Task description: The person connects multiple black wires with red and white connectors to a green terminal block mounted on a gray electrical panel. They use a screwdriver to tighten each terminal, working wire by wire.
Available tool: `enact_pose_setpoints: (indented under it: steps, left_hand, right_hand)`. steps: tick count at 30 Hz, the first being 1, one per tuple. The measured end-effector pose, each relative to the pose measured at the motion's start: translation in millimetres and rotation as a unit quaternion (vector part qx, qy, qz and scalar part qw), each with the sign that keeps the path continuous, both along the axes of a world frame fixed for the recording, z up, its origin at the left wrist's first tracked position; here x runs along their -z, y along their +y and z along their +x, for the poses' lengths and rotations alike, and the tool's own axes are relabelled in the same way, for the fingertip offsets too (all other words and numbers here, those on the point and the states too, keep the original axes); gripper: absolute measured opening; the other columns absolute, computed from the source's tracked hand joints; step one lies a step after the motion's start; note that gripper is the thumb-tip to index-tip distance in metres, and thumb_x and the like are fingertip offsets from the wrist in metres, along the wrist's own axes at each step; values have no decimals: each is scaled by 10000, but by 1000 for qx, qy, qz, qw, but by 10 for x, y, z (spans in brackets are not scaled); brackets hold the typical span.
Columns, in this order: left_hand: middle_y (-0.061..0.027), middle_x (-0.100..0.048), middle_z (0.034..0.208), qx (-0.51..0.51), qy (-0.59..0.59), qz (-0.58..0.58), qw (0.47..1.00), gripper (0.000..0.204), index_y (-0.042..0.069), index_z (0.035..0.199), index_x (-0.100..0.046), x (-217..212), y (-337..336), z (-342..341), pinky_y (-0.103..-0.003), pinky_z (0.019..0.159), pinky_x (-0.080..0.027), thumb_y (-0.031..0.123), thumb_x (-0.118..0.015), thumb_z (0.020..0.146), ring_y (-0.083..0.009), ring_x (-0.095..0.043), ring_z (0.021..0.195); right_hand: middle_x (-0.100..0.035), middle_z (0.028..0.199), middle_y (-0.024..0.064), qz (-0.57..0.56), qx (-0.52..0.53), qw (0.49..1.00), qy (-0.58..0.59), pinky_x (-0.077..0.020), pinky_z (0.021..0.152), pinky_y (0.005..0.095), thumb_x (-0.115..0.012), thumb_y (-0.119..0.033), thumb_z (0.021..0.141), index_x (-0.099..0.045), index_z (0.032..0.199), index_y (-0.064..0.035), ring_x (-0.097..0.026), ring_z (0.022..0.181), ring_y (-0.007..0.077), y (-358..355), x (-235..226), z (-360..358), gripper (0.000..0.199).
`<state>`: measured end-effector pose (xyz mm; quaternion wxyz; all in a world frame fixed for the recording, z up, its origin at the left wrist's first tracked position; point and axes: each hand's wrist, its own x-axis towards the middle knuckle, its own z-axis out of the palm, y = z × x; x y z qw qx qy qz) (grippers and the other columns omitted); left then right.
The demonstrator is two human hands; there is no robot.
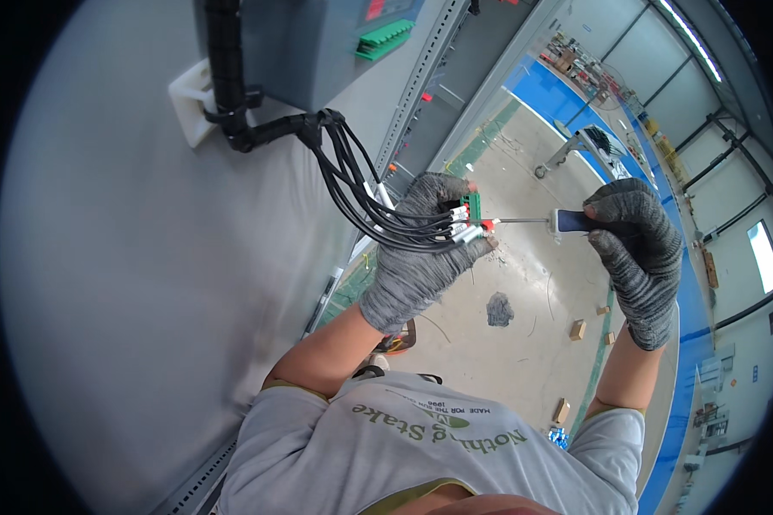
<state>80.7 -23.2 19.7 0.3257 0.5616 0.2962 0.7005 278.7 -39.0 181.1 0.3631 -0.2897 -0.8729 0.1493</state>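
Note:
My left hand (421,249), in a grey knit glove with bare fingertips, is closed around a green terminal plug (473,206). Several black wires (352,202) with white marker sleeves run into the plug from a bundle on the left. Gloved the same way, my right hand (640,245) grips the dark blue handle of a screwdriver (575,221). Its thin shaft points left, and the tip meets the plug beside a small red part (488,226). Whether the tip sits inside a screw hole is too small to tell.
A black-wrapped cable (226,69) is tied to a white mount (193,103) on the grey cabinet panel (129,257). Above sits a grey device with a green connector (384,39). A wheeled cart (584,150) stands farther off; small cardboard boxes (578,330) lie on the floor.

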Motion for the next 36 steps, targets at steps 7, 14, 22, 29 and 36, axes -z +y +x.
enact_pose_setpoints:
  steps: [7,14,22,29,36]
  left_hand:
    - [-54,-577,1120,52,-48,-18,997,561,51,1129,-526,37,-8,-3,-274,885,-501,-7,-816,652,-114,-568,1008]
    - [-54,-584,1111,20,-8,-8,1000,563,49,1144,-516,0,-25,26,-268,884,-502,-14,-809,667,-113,-580,993]
    - [-59,-577,1116,29,-10,-17,999,548,49,1136,-517,-11,-63,23,-276,897,-502,-11,-805,674,-119,-583,999]
    - [-61,-574,1110,46,-3,-12,999,554,47,1134,-517,19,-88,35,-280,908,-498,-13,-808,668,-122,-574,1022]
    - [-70,-590,1105,28,-9,8,1000,547,40,1125,-516,10,-111,43,-286,893,-511,-25,-805,666,-129,-594,1011]
  right_hand:
    - [-624,947,103,58,44,997,-6,-537,818,299,-695,-16,778,-665,949,-13,-623,912,185,-69,-42,55,174]
    - [-627,952,112,59,39,997,-6,-545,828,306,-698,-6,768,-666,967,-17,-639,922,200,-78,-6,62,202]
    - [-634,939,110,98,38,994,-36,-547,811,303,-691,12,761,-667,962,-25,-638,910,204,-107,-35,105,206]
    - [-635,934,109,91,50,993,-47,-546,804,304,-689,25,755,-674,955,-30,-631,912,201,-160,-47,90,208]
    - [-632,948,114,98,52,993,-33,-539,830,314,-695,31,743,-670,961,-17,-625,942,206,-228,-42,114,224]
